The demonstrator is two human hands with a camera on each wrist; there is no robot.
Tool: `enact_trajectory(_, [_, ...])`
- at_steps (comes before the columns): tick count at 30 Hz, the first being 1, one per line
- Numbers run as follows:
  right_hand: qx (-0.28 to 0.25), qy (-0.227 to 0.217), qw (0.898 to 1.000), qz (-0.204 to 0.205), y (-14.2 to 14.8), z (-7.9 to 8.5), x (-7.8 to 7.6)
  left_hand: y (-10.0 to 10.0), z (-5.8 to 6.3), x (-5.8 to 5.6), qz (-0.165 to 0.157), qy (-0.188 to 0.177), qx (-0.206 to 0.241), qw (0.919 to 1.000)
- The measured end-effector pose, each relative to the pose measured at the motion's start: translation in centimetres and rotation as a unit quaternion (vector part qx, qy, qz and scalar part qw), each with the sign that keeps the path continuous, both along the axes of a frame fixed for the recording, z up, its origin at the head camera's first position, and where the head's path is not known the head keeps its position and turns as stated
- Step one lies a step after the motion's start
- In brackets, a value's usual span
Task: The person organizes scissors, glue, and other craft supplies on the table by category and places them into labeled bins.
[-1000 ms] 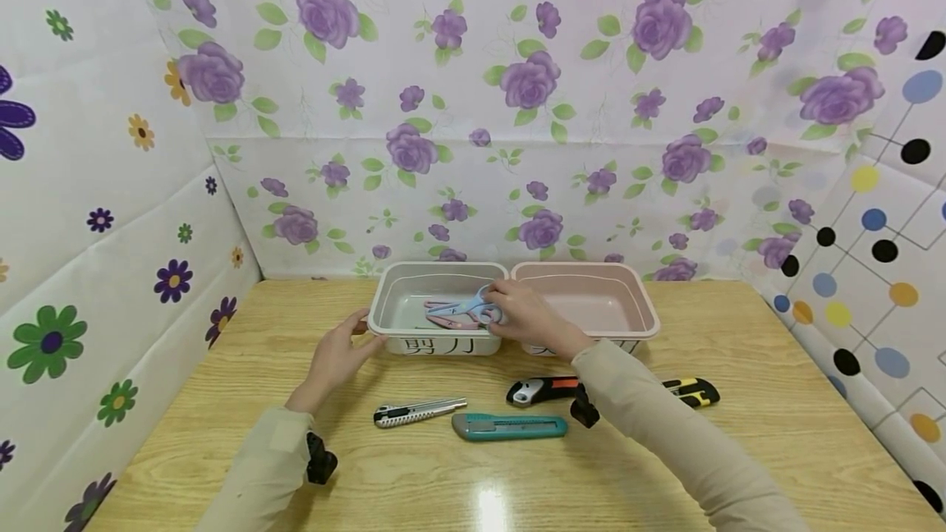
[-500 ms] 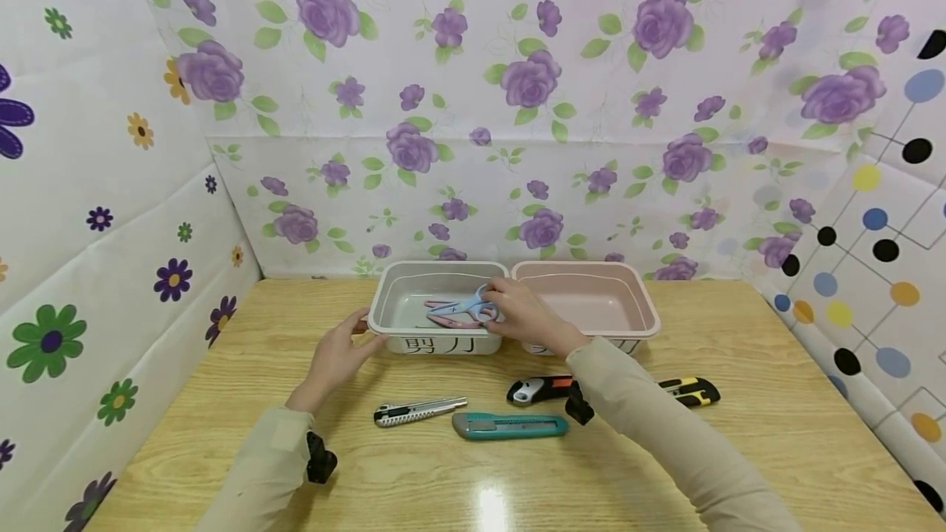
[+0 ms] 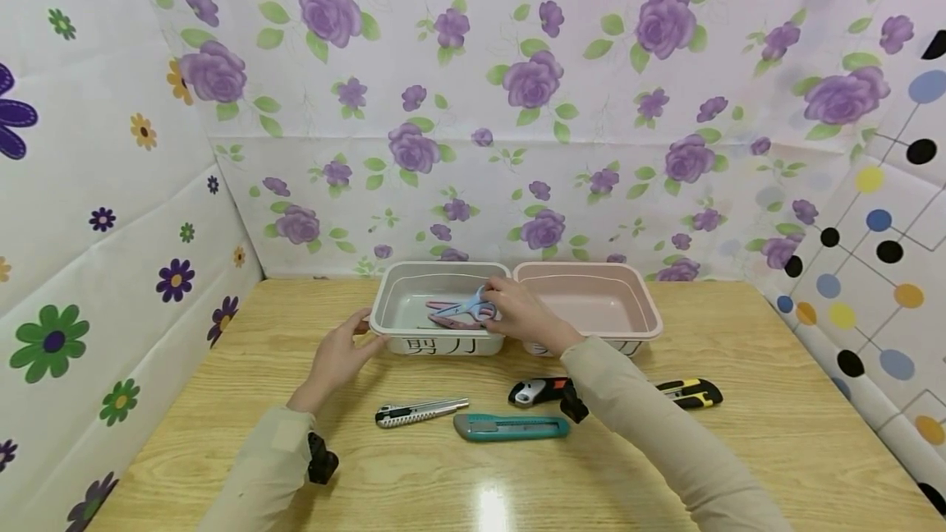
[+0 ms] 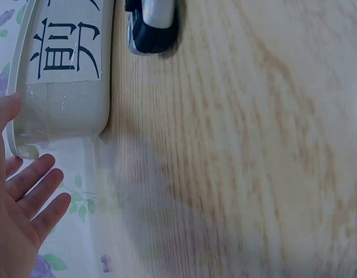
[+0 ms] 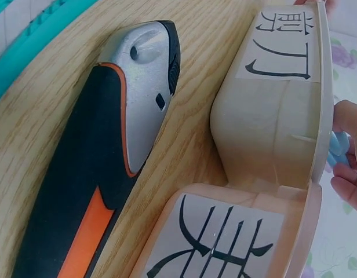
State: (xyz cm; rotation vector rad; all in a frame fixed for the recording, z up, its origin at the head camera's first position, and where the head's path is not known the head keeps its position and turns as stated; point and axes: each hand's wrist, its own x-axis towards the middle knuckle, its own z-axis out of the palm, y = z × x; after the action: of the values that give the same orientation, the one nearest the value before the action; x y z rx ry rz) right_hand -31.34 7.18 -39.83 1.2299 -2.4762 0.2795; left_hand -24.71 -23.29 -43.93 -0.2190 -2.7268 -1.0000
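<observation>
Someone's right sleeve (image 3: pixel 658 429) sits slightly further left than a second ago; the right hand (image 3: pixel 523 314) pinches the blue scissors (image 3: pixel 467 306) inside the grey bin (image 3: pixel 399 294), just below mid-frame, while the left hand (image 3: pixel 338 361) touches the bin's left end, fingers relaxed.

The left bin (image 3: pixel 443 344) stands beside the right bin (image 3: pixel 641 302) on my bench (image 3: pixel 414 483), scissors (image 3: pixel 466 308) inside it between my left fingers (image 4: pixel 42 191) and my right fingers (image 3: pixel 497 290). Utility knives (image 3: pixel 512 428) lie nearer me, before both bins.
</observation>
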Motion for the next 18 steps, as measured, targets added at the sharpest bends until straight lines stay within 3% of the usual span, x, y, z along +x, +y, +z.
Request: enact_trajectory(18, [-0.028, -0.039, 0.999, -0.012, -0.39, -0.85, -0.78, 0.01, -0.07, 0.03, -0.003, 0.003, 0.006, 1.0000])
